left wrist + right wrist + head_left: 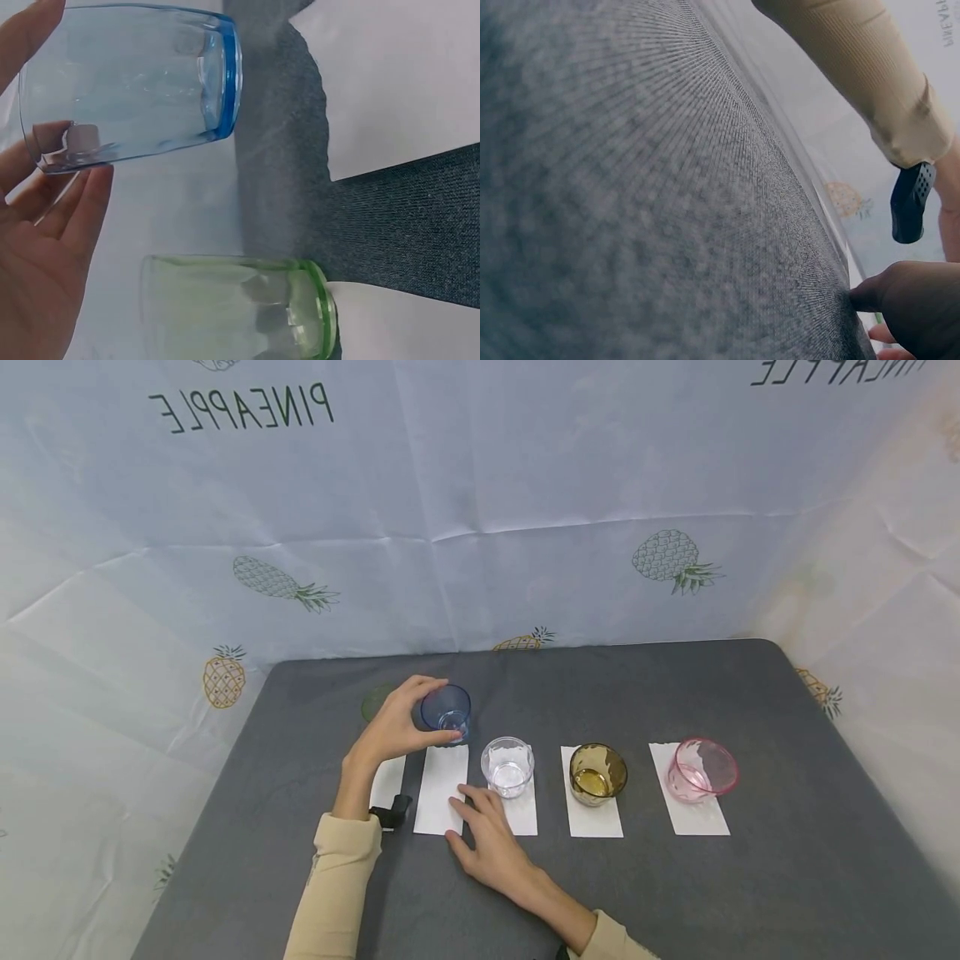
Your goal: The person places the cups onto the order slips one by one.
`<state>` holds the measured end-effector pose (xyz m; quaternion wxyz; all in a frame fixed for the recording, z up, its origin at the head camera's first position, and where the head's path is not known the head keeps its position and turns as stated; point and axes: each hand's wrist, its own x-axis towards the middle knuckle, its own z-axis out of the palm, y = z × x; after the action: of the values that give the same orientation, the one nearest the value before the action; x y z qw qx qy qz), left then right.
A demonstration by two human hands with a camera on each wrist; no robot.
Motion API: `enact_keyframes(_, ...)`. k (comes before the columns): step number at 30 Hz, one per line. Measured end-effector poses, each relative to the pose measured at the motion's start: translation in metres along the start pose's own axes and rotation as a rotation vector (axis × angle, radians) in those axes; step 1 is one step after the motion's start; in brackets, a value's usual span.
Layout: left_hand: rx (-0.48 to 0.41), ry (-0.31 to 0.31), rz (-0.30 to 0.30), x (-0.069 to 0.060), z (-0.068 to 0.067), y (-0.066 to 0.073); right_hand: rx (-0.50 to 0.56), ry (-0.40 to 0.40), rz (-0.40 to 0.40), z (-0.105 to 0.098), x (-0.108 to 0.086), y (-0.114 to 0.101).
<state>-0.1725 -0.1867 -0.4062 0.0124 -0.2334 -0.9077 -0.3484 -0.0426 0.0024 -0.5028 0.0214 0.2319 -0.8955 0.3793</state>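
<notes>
My left hand [397,727] grips a clear blue glass [446,708] near its rim between thumb and fingers. In the left wrist view the blue glass [142,86] shows its thick base, apart from the paper. Beneath and nearer lies a white paper strip [441,793]. My right hand [495,852] has its fingers spread at that strip's right edge, with fingertips on or just over it; contact is hard to tell. A green glass [377,702] stands beyond the left hand, partly hidden by it in the head view and plainer in the left wrist view.
To the right stand a clear glass [507,768], an amber glass [597,774] and a pink glass [701,770], each on a white paper strip. Another strip [388,781] lies under the left wrist. The dark grey table [810,877] meets a pineapple-print curtain [480,585] behind.
</notes>
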Motion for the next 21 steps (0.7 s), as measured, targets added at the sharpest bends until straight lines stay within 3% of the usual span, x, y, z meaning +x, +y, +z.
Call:
enact_keyframes(11,-0.002,0.015,0.018,-0.018,-0.005,0.011,-0.011,0.015,-0.005,0.001,0.000,0.000)
enact_keyframes(21,-0.029,0.000,-0.024,-0.035,-0.006,0.017,0.019,0.011,-0.018,-0.001,0.000,0.000)
